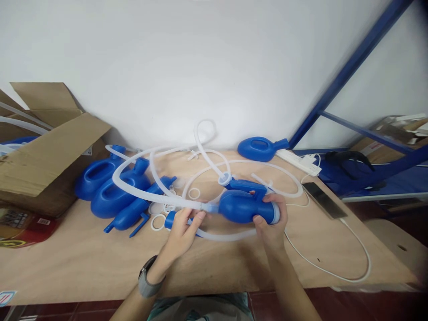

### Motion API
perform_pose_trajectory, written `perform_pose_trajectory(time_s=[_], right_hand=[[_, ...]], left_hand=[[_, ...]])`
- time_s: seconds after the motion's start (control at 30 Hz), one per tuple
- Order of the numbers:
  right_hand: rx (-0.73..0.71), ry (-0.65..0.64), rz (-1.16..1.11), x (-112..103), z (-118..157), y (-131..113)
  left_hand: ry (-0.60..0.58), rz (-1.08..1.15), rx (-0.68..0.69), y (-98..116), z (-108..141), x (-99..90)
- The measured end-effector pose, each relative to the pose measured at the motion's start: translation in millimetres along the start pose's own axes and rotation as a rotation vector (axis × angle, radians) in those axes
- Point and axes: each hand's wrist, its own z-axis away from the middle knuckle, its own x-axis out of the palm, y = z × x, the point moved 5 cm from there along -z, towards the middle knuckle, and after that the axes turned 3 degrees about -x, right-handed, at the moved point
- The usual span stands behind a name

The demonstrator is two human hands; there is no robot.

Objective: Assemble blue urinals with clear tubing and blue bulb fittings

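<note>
My right hand (272, 218) is wrapped round the neck end of a blue plastic bottle (239, 206), which has a white ring at its right end. The bottle lies sideways above the table. At its left end, my left hand (185, 225) pinches a translucent corrugated hose (147, 194) close to a clear connector (210, 207). Whether the connector is fully seated in the bottle cannot be made out. Just behind the bottle, another hose meets a round white cap (224, 179). A white ring (158, 222) lies to the left of my left hand.
Several blue bottles (115, 194) lie at the left, beside an open cardboard box (50, 156). One more blue bottle (257, 149) is against the wall. A power strip (297, 161) and a phone (323, 199) with a white cable are at the right of the wooden table (83, 267).
</note>
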Motion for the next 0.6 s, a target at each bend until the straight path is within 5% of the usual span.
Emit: perform_pose_trajectory(time_s=[0.27, 0.6], right_hand=[[-0.04, -0.004, 0.05, -2, -7, -9], [-0.221, -0.107, 0.041, -8, -22, -24]], left_hand=[[0.037, -0.207, 0.089, 11, -2, -3.3], [-0.007, -0.037, -0.153, 12, 8, 6.9]])
